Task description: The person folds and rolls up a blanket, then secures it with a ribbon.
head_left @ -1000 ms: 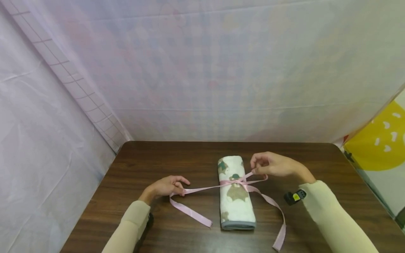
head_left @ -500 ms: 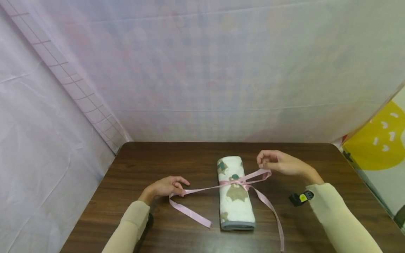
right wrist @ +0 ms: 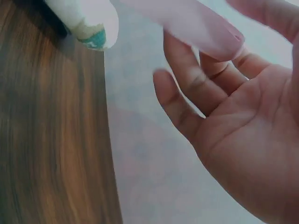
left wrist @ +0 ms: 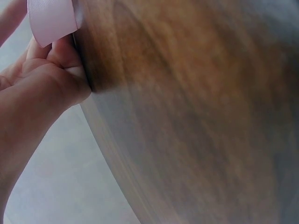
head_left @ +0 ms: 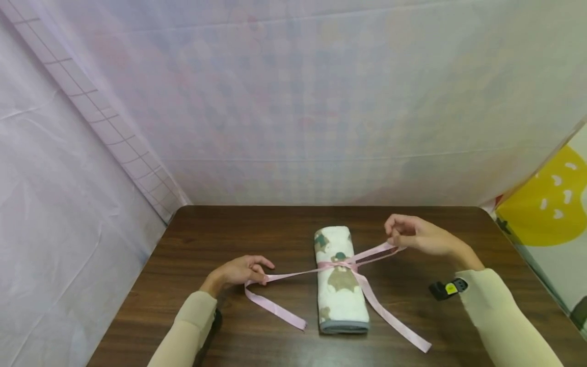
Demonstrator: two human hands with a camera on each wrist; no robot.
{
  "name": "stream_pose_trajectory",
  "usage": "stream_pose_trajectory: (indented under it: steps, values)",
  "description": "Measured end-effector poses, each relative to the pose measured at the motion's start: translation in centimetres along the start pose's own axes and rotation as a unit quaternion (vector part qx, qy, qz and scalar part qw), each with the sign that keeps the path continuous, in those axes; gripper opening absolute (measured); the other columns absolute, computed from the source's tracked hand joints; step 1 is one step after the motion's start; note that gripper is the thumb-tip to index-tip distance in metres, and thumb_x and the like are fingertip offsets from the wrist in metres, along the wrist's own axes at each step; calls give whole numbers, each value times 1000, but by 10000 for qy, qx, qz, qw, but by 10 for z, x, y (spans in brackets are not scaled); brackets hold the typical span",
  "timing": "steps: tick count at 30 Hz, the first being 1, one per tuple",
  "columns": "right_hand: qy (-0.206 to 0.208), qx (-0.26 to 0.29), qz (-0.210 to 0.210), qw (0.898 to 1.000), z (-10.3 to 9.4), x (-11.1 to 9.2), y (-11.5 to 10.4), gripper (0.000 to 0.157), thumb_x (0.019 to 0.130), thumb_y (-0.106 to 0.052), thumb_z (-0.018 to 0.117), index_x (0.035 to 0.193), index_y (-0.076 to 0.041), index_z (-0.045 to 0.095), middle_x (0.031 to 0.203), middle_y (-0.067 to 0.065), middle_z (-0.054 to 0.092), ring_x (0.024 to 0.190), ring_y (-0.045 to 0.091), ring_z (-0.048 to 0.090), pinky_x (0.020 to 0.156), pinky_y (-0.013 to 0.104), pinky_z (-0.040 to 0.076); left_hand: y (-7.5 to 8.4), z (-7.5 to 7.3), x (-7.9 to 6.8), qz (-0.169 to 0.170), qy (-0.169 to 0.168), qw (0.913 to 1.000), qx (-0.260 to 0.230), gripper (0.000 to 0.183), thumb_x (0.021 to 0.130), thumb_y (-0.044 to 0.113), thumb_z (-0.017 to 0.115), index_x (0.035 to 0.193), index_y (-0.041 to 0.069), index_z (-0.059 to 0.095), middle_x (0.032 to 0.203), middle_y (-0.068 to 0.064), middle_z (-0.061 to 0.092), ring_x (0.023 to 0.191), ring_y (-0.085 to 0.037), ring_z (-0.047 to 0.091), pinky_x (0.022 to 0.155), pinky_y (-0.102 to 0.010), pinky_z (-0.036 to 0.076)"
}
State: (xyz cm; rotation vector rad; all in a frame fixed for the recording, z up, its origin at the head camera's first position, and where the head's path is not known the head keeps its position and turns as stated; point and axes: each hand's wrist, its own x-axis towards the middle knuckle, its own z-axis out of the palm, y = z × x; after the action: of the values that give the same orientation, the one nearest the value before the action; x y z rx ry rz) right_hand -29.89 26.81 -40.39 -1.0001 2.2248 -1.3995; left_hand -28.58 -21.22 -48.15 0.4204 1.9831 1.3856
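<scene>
A folded white towel (head_left: 344,311) with brown bear prints and a grey edge lies lengthwise on the table. Pink ribbon (head_left: 337,265) crosses its middle, knotted on top. To the towel's left, my left hand (head_left: 238,270) pinches one ribbon length, drawn straight from the knot; its tail hangs below the fingers. My right hand (head_left: 424,235), raised right of the towel, holds a ribbon loop (head_left: 373,251) pulled away from the knot. Another ribbon tail (head_left: 390,318) runs down to the right. In the right wrist view, the loop (right wrist: 205,30) lies across the fingers.
The dark wooden table (head_left: 243,229) ends at a pale curtain (head_left: 293,127) behind and a white sheet (head_left: 69,204) on the left. A black wrist strap (head_left: 447,289) hangs by the right sleeve. A yellow printed cloth (head_left: 545,204) is at the right.
My right hand has moved right and slightly up, drawing the ribbon loop longer and tighter. The right-hand tail has swung and straightened outward. My left hand has stayed nearly still.
</scene>
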Motion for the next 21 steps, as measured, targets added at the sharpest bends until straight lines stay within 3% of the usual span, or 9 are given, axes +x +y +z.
stream_pose_trajectory:
  steps: [4, 7, 10, 13, 18, 21]
  values:
    - [145, -221, 169, 9995, 0, -4, 1, 12, 95, 2, 58, 104, -2, 51, 77, 19, 58, 64, 15, 61, 56, 34, 55, -1, 0, 0, 25, -20, 10000, 12, 43, 90, 1, 66, 130, -9, 53, 82, -3, 70, 80, -12, 61, 75, -25, 46]
    - [213, -851, 492, 9949, -1, -8, -4, 8, 95, -4, 60, 102, -7, 56, 80, 6, 63, 69, 8, 58, 59, 28, 51, -1, 0, 1, 63, -29, 10000, 19, 43, 90, 1, 67, 130, -10, 53, 82, -3, 69, 79, -12, 61, 75, -25, 46]
    - [110, -974, 505, 9939, -5, -12, -9, 5, 96, -3, 58, 99, -8, 58, 84, 1, 64, 76, 7, 58, 64, 26, 49, -1, -1, 0, 79, -29, 10000, 29, 43, 90, 2, 66, 130, -10, 53, 82, -3, 69, 80, -12, 61, 76, -25, 46]
    - [7, -585, 296, 9978, -7, -15, -7, 9, 96, 0, 57, 97, -8, 57, 77, 3, 61, 71, 8, 57, 61, 26, 50, -2, -1, 0, 32, 2, 10000, 41, 42, 90, 2, 66, 129, -9, 54, 82, -4, 70, 80, -13, 61, 76, -25, 46]
    - [0, 423, -274, 9987, -6, -16, -4, 11, 96, 9, 52, 100, -1, 51, 77, 14, 60, 72, 23, 67, 64, 36, 58, -3, -2, 0, -26, 15, 10000, 42, 42, 90, 2, 67, 129, -8, 54, 82, -3, 70, 80, -13, 61, 76, -25, 46]
    - [126, 474, -236, 9985, -5, -17, -5, 10, 96, 8, 52, 101, 1, 48, 75, 17, 59, 66, 26, 68, 60, 40, 58, -4, -3, -1, 19, -7, 10000, 36, 42, 90, 2, 67, 129, -9, 54, 83, -4, 70, 80, -13, 61, 76, -25, 46]
